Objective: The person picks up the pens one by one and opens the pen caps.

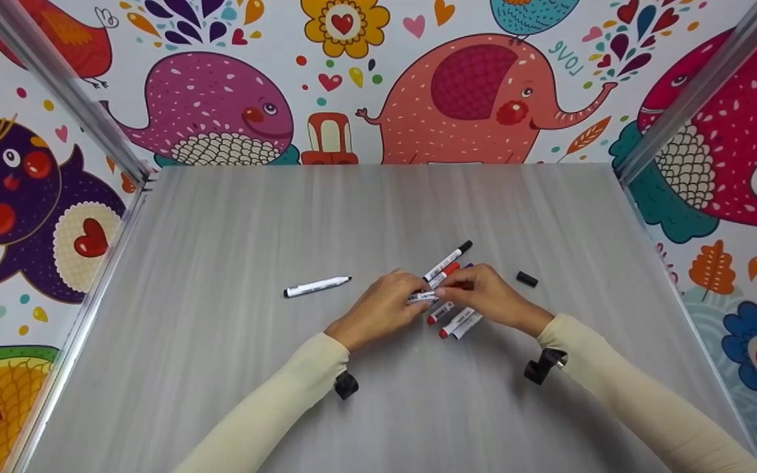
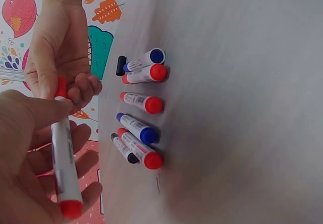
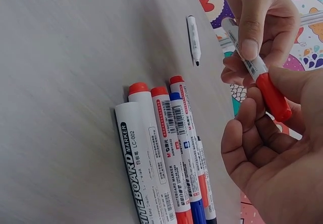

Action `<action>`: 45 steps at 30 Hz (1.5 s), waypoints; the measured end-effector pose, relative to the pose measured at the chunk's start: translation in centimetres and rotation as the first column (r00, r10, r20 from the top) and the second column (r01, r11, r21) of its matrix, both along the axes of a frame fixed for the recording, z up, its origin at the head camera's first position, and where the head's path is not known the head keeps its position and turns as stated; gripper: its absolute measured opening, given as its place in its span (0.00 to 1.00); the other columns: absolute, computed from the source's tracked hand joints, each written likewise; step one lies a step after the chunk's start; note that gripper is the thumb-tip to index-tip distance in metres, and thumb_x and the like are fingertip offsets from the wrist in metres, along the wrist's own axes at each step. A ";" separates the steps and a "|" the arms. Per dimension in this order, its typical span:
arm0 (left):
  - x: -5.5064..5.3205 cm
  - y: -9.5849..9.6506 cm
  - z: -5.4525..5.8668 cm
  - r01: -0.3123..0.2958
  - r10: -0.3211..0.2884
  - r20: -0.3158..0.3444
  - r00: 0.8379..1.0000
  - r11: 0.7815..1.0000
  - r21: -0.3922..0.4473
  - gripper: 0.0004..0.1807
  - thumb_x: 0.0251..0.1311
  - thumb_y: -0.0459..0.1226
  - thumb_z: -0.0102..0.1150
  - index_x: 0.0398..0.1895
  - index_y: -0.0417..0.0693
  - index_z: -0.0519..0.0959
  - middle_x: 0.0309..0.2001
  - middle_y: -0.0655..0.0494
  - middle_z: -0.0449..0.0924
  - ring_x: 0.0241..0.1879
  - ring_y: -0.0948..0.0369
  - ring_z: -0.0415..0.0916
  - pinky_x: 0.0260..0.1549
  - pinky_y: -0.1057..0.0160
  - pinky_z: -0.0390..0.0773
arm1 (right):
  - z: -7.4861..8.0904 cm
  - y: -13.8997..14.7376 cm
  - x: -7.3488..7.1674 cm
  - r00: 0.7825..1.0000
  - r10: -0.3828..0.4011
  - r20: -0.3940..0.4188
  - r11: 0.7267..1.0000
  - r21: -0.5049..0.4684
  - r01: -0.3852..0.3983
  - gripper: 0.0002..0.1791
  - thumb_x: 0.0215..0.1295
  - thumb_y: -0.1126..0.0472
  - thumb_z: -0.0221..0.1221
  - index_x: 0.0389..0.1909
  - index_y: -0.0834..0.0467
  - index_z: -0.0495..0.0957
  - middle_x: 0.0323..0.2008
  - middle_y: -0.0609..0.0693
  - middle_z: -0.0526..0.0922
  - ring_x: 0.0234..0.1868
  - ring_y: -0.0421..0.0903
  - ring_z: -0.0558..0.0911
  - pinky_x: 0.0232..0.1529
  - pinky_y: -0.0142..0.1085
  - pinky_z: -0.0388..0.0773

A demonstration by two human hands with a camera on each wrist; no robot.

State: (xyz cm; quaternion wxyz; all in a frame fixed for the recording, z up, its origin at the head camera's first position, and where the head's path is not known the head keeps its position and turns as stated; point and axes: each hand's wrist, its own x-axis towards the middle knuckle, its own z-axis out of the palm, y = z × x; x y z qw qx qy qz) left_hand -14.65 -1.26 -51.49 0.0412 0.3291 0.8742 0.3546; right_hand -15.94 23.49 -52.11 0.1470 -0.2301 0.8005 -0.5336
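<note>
The person's left hand (image 1: pixel 382 307) gripped the white barrel of a red-capped whiteboard marker (image 2: pixel 65 158), while the right hand (image 1: pixel 497 301) pinched its red cap (image 3: pixel 272 97); the marker was held between both hands, above the grey table (image 1: pixel 221 368); a row of whiteboard markers (image 3: pixel 169 153) with red, blue and black ends lay on the tabletop near the hands; an uncapped black marker (image 1: pixel 317 287) lay apart, left of the left hand; a loose black cap (image 1: pixel 527 279) lay right of the right hand.

Diffuse light brightens the head view, casting soft shadows on the worktop (image 1: pixel 234 217) beneath the right sleeve (image 1: pixel 641 387). The left wrist view is greyer, small print on the markers (image 2: pixel 138 101) blurred; the right wrist view renders larger lettering legibly.
</note>
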 end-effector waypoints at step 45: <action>-1.0 -0.8 1.7 0.053 -0.083 0.165 0.983 0.983 0.177 0.09 0.72 0.34 0.72 0.51 0.46 0.94 0.42 0.58 0.93 0.34 0.67 0.75 0.35 0.67 0.74 | 2.0 0.1 0.5 0.989 0.096 -0.114 0.992 0.097 -0.085 0.08 0.82 0.60 0.64 0.45 0.57 0.91 0.35 0.44 0.86 0.34 0.41 0.79 0.38 0.32 0.76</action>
